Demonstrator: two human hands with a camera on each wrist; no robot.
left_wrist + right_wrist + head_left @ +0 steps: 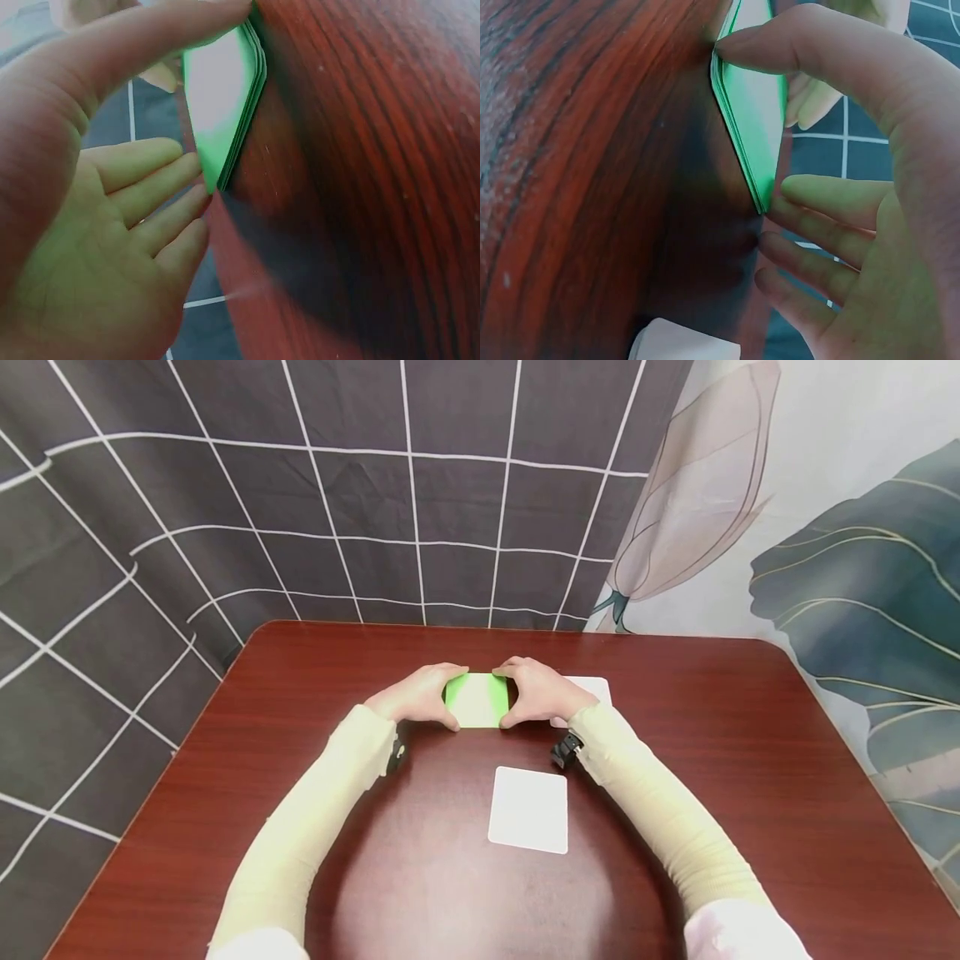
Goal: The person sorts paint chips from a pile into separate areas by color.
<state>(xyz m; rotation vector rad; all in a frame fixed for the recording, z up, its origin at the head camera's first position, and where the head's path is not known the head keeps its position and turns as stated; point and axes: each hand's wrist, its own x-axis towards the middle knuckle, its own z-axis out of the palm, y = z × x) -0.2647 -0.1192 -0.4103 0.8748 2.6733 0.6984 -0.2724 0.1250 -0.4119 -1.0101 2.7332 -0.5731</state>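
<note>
A small stack of bright green square cards (476,700), several thin layers deep, lies toward the far side of the table. My left hand (422,693) holds its left side, thumb at the near corner and fingers at the far one. Mirroring that, my right hand (542,692) grips the right side between thumb and fingers. The layered edge of the green stack shows in the left wrist view and in the right wrist view, where the lower fingers of each hand spread out past its far corner. Glare whitens the middle of the top card.
A white rounded-corner square card (528,810) lies nearer on the reddish-brown wooden table (712,760). Another white card (596,687) sits partly hidden behind the right hand and wrist. A dark checked curtain (360,485) and a flower-print cloth (840,527) hang beyond the table edge.
</note>
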